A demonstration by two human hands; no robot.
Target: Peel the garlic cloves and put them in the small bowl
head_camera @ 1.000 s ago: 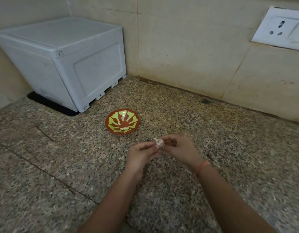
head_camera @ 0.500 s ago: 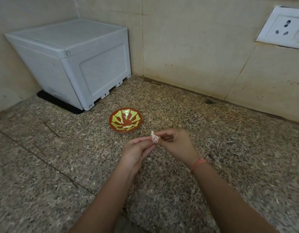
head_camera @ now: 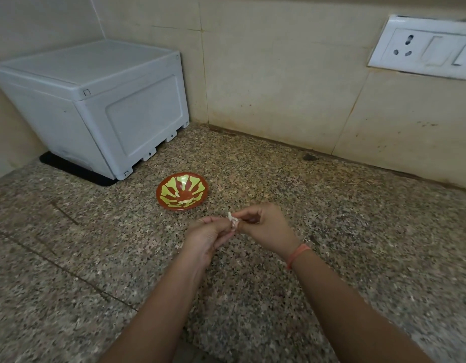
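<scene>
Pinching a garlic clove between them, both hands meet just above the worktop, fingertips touching around it. The left hand holds the clove from below and from its own side, fingers curled up to it; the right hand grips the top with thumb and forefinger, the other fingers folded in. A pale flap of skin stands up from the clove toward the far side, so the peeling looks partly done, not finished. The clove is too small and too covered by fingers to tell how its long axis lies.

The small bowl sits on the worktop beyond the hands and off to the left, near them but not touching. It lies closer to the left hand than to the right, so the drop would likely be a short reach forward and leftward, and the left hand has the shorter path. A few pale bits show low in the bowl; whether they are cloves or part of the yellow pattern I cannot tell.

An orange band circles the right wrist. Farther left and beyond the bowl stands a grey box; a wall socket sits high to the right.
</scene>
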